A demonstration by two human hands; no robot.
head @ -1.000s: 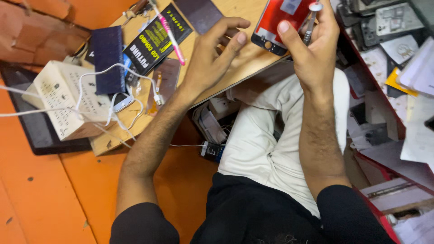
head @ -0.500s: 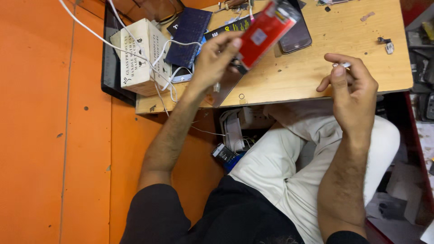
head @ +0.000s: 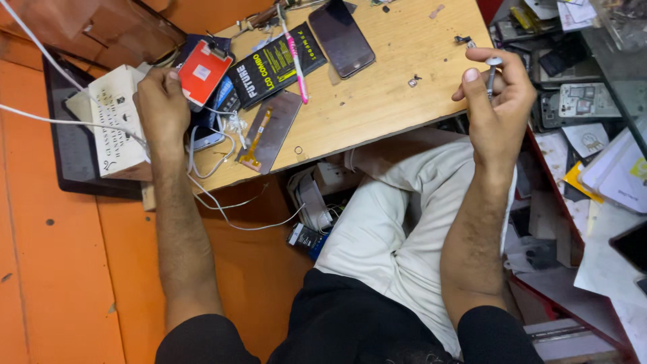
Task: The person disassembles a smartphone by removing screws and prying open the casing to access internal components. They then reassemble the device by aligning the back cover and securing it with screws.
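My left hand (head: pixel 162 108) grips a red phone part (head: pixel 203 71) at the left end of the wooden workbench (head: pixel 397 87), over a white box (head: pixel 118 128) and white cables (head: pixel 209 195). My right hand (head: pixel 497 101) is raised beside the bench's right edge, pinching a small grey screwdriver (head: pixel 491 73) between thumb and fingers. A dark phone (head: pixel 342 38) lies face up near the bench's far side. A black flat package (head: pixel 269 64) with a pink pen (head: pixel 295 57) across it sits between the hands.
A grey panel with a gold flex strip (head: pixel 266 131) lies near the front edge. Small screws and parts (head: pixel 412 81) dot the bench. Phone shells and papers (head: pixel 579 108) crowd the shelf on the right. An orange floor (head: pixel 54 283) is at left.
My left hand carried the red part leftward and down to the bench's left end. My right hand, with the screwdriver, stayed near the right edge. The view shifted.
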